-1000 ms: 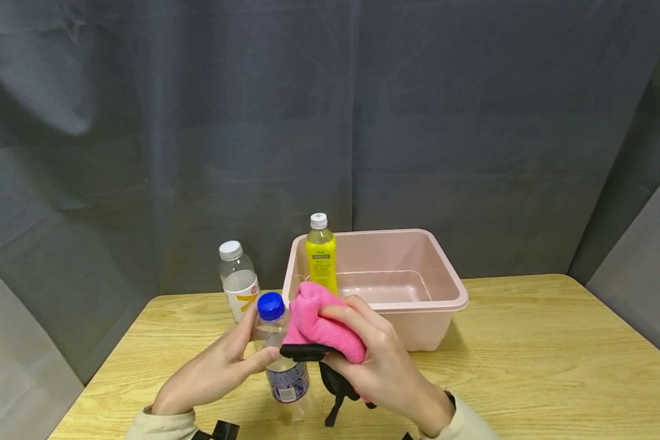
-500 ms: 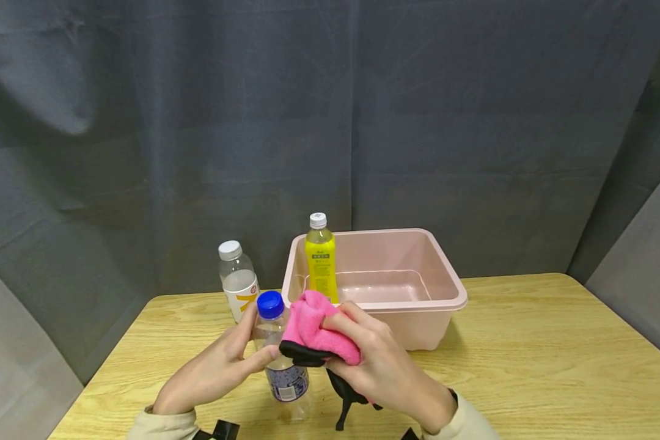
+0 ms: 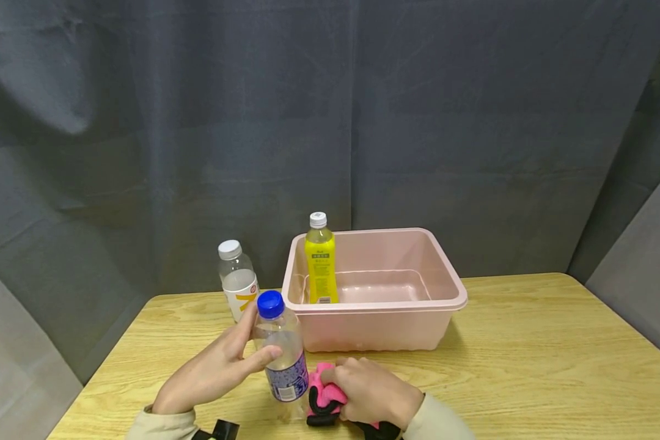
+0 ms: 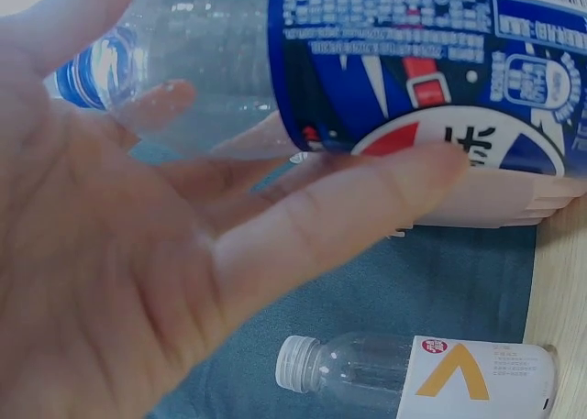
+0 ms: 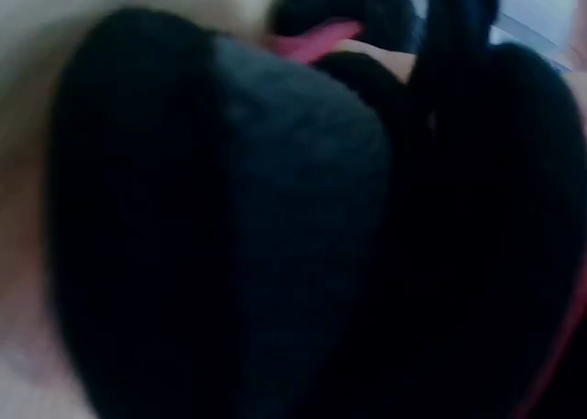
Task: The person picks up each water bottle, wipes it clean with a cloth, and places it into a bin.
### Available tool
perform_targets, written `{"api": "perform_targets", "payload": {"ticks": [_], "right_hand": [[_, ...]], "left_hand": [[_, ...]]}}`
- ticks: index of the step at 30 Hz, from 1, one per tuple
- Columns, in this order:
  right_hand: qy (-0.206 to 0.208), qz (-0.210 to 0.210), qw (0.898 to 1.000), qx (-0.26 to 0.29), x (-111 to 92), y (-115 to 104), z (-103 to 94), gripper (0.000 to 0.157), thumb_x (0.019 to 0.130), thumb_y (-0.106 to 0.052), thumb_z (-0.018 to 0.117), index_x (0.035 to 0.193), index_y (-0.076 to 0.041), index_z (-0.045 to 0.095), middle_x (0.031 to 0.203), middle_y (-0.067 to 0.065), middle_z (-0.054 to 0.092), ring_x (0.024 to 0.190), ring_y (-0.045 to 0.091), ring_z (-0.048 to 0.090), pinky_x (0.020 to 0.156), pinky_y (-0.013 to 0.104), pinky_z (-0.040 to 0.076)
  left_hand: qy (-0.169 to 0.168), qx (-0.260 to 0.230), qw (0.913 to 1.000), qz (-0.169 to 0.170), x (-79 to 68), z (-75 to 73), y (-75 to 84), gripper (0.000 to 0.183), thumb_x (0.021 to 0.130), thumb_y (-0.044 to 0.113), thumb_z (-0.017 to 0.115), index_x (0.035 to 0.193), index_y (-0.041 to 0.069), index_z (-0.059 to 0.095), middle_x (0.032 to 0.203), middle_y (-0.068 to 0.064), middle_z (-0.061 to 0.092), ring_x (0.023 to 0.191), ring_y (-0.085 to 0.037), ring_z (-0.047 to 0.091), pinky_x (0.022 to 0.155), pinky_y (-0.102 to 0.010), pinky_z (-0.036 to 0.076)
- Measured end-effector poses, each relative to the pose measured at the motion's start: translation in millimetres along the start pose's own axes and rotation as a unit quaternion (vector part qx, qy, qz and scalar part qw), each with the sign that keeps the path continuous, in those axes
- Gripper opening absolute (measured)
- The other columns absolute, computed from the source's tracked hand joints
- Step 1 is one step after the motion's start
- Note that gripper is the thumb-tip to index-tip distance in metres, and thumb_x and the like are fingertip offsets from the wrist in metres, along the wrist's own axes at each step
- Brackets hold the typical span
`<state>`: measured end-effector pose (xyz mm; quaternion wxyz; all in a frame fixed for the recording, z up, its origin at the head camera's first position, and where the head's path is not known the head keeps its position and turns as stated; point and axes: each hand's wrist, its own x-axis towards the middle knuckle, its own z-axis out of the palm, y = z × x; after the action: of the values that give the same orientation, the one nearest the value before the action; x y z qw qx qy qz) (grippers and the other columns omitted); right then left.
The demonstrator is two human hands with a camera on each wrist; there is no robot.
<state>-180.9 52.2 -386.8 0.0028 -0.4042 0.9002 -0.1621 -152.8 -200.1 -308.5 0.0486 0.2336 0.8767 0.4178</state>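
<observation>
A clear plastic bottle (image 3: 287, 376) with a blue cap and a purple-blue label stands upright on the table. My left hand (image 3: 214, 366) grips its upper part, thumb on the near side. Up close in the left wrist view, the bottle (image 4: 385, 43) lies between thumb and fingers. Low beside its label, my right hand (image 3: 371, 391) holds a bunched pink cloth (image 3: 323, 394) with black edging against or very near the bottle's side. Dark blurred fabric (image 5: 303, 208) fills most of the right wrist view and hides the fingers there.
Behind the hands stands a pink plastic tub (image 3: 368, 330). A yellow-labelled bottle (image 3: 321, 263) is upright in its left end. To the left of the tub is a white-capped bottle (image 3: 239, 284). A dark curtain (image 3: 330, 122) hangs behind the wooden table (image 3: 528, 354).
My right hand has moved the pink cloth down from the bottle's shoulder to its lower side, uncovering the tub's front wall. My left hand and the bottle stay in place.
</observation>
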Motion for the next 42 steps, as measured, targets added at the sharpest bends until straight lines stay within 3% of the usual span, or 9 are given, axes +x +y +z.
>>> {"api": "perform_targets", "payload": {"ticks": [12, 15, 19, 22, 24, 28, 32, 37, 42], "right_hand": [[-0.010, -0.004, 1.000, -0.020, -1, 1, -0.8, 0.035, 0.071, -0.010, 0.089, 0.099, -0.020, 0.072, 0.088, -0.007, 0.060, 0.076, 0.005, 0.052, 0.070, 0.025, 0.049], [0.015, -0.012, 1.000, -0.021, -2, 0, -9.6, 0.034, 0.072, -0.011, 0.090, 0.100, -0.019, 0.072, 0.087, -0.006, 0.059, 0.074, 0.006, 0.053, 0.067, 0.024, 0.049], [0.088, -0.036, 0.995, -0.003, -8, -5, -27.1, 0.035, 0.074, -0.007, 0.087, 0.103, -0.019, 0.071, 0.088, -0.006, 0.057, 0.072, 0.008, 0.052, 0.064, 0.022, 0.048], [0.165, -0.067, 0.984, 0.012, -12, -9, -38.7, 0.038, 0.075, -0.004, 0.086, 0.106, -0.018, 0.070, 0.092, -0.004, 0.057, 0.074, 0.009, 0.055, 0.065, 0.023, 0.050], [0.222, -0.086, 0.971, 0.024, -13, -12, -43.3, 0.041, 0.074, -0.001, 0.085, 0.109, -0.017, 0.070, 0.097, -0.002, 0.060, 0.078, 0.011, 0.057, 0.069, 0.025, 0.053], [0.333, -0.119, 0.933, 0.064, -10, -15, -47.2, 0.051, 0.069, 0.005, 0.085, 0.115, -0.011, 0.069, 0.103, 0.001, 0.063, 0.085, 0.015, 0.062, 0.073, 0.029, 0.055], [0.389, -0.144, 0.904, 0.106, -7, -16, -48.4, 0.054, 0.066, 0.012, 0.081, 0.116, -0.006, 0.069, 0.104, 0.004, 0.064, 0.088, 0.017, 0.062, 0.074, 0.028, 0.055], [0.409, -0.157, 0.891, 0.122, -5, -18, -48.5, 0.057, 0.066, 0.014, 0.080, 0.118, -0.005, 0.068, 0.105, 0.005, 0.064, 0.089, 0.018, 0.062, 0.075, 0.031, 0.056], [0.409, -0.162, 0.889, 0.125, -4, -20, -47.4, 0.058, 0.066, 0.013, 0.080, 0.119, -0.005, 0.066, 0.106, 0.005, 0.063, 0.090, 0.019, 0.062, 0.077, 0.032, 0.056]], "left_hand": [[0.003, -0.004, 1.0000, -0.009, -0.3, -0.2, 1.3, 0.079, 0.103, 0.037, 0.060, 0.163, 0.018, 0.012, 0.152, -0.019, 0.043, 0.133, -0.041, 0.047, 0.104, -0.066, 0.040], [0.003, -0.004, 1.0000, -0.005, 0.3, -0.2, 1.6, 0.080, 0.103, 0.036, 0.061, 0.163, 0.017, 0.012, 0.152, -0.019, 0.043, 0.133, -0.041, 0.047, 0.105, -0.066, 0.040], [0.001, 0.005, 1.0000, 0.003, 1.1, -0.7, 1.9, 0.079, 0.103, 0.036, 0.061, 0.162, 0.015, 0.013, 0.152, -0.019, 0.043, 0.132, -0.041, 0.049, 0.104, -0.065, 0.041], [0.001, 0.009, 0.9999, 0.009, 1.0, -1.0, 1.8, 0.078, 0.103, 0.036, 0.060, 0.162, 0.015, 0.014, 0.150, -0.019, 0.045, 0.131, -0.039, 0.050, 0.104, -0.064, 0.042], [0.000, 0.010, 0.9999, 0.010, 0.7, -1.1, 1.5, 0.077, 0.103, 0.036, 0.060, 0.161, 0.015, 0.014, 0.149, -0.018, 0.047, 0.130, -0.038, 0.051, 0.104, -0.063, 0.043], [0.003, 0.012, 0.9999, 0.004, -0.4, -1.3, 1.2, 0.078, 0.103, 0.037, 0.060, 0.162, 0.015, 0.014, 0.147, -0.017, 0.049, 0.129, -0.036, 0.053, 0.102, -0.060, 0.046], [0.006, 0.011, 0.9998, 0.013, -0.5, -0.6, 0.0, 0.076, 0.103, 0.036, 0.061, 0.161, 0.014, 0.016, 0.145, -0.017, 0.050, 0.127, -0.036, 0.054, 0.102, -0.060, 0.045], [0.003, 0.013, 0.9996, 0.024, 0.1, -0.3, -1.7, 0.074, 0.103, 0.035, 0.061, 0.160, 0.013, 0.018, 0.143, -0.018, 0.052, 0.127, -0.036, 0.055, 0.102, -0.061, 0.045], [0.001, 0.012, 0.9999, 0.005, 0.7, -2.0, -1.3, 0.079, 0.102, 0.036, 0.062, 0.161, 0.010, 0.015, 0.148, -0.019, 0.048, 0.129, -0.036, 0.053, 0.102, -0.060, 0.046]]}}
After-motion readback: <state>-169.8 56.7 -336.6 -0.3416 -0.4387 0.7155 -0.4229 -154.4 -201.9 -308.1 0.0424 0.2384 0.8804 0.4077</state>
